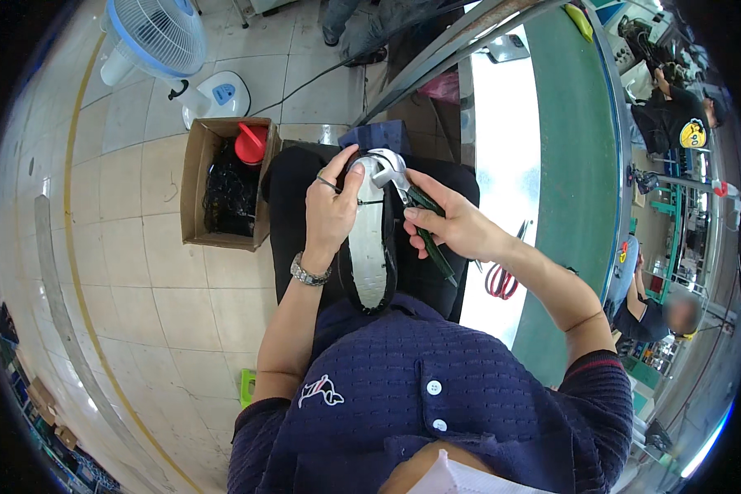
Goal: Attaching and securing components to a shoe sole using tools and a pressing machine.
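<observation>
A shoe lies sole side up over my lap, its pale underside edged by a black upper. My left hand is closed around the far end of it, fingers and thumb on either side. In my right hand is a pair of pliers with dark green handles. Their silver head rests at the shoe's far end, close to my left fingertips. What the jaws grip there is too small to make out.
A cardboard box with black scraps and a red container stands on the floor at left, below a fan. To my right runs a green-topped bench, with red-handled scissors on its pale near strip. Other people are beyond it.
</observation>
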`<action>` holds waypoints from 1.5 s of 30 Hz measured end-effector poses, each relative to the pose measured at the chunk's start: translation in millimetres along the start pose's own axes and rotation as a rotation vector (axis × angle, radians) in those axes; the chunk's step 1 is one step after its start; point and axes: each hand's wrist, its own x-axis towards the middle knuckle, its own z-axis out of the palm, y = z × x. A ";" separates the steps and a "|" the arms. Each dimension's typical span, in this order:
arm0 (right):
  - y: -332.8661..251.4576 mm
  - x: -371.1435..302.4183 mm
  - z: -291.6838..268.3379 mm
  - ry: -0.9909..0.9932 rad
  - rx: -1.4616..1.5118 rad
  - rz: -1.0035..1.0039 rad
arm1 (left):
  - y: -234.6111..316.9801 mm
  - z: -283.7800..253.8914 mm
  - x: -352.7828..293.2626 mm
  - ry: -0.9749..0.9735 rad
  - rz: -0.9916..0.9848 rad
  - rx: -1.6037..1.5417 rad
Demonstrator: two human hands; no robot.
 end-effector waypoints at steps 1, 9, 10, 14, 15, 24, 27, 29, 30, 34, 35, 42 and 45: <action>2.3 -0.6 4.8 0.027 -0.057 -0.069 | -1.6 0.5 0.2 0.004 -0.005 -0.005; 25.7 0.1 19.1 0.206 -0.364 -0.247 | 2.8 0.4 -0.9 0.054 0.019 0.024; 29.2 1.1 20.3 0.208 -0.370 -0.253 | 0.4 -0.1 -0.5 0.071 0.047 0.012; 40.9 3.4 21.1 0.233 -0.435 -0.330 | -19.1 1.5 7.4 0.150 0.369 0.012; 42.6 3.4 21.2 0.237 -0.421 -0.323 | -12.7 0.7 4.4 0.099 0.224 -0.148; -2.5 -15.2 0.3 0.146 -0.726 -0.198 | -7.4 -2.0 11.9 0.113 0.128 -0.156; -21.9 -29.1 7.8 0.292 -0.895 -0.348 | -0.8 -7.7 7.5 0.114 0.198 0.047; -25.6 -24.0 21.1 0.521 -0.746 -0.633 | -4.6 -9.2 10.6 0.095 0.227 0.045; -5.1 -5.0 22.0 0.684 -0.667 -0.724 | -3.6 -7.2 12.7 0.053 0.266 0.053; 19.6 20.4 20.1 0.520 -1.008 -0.480 | 2.4 -12.3 13.1 -0.003 0.154 0.116; 10.5 11.6 15.2 0.487 -1.052 -0.512 | 1.1 -12.8 12.4 -0.005 0.180 0.143; 26.9 22.0 23.8 0.618 -1.021 -0.605 | -2.7 -10.1 13.2 0.014 0.270 0.097; 12.4 20.9 15.6 0.529 -1.201 -0.456 | -1.3 -15.3 17.9 -0.045 0.183 0.146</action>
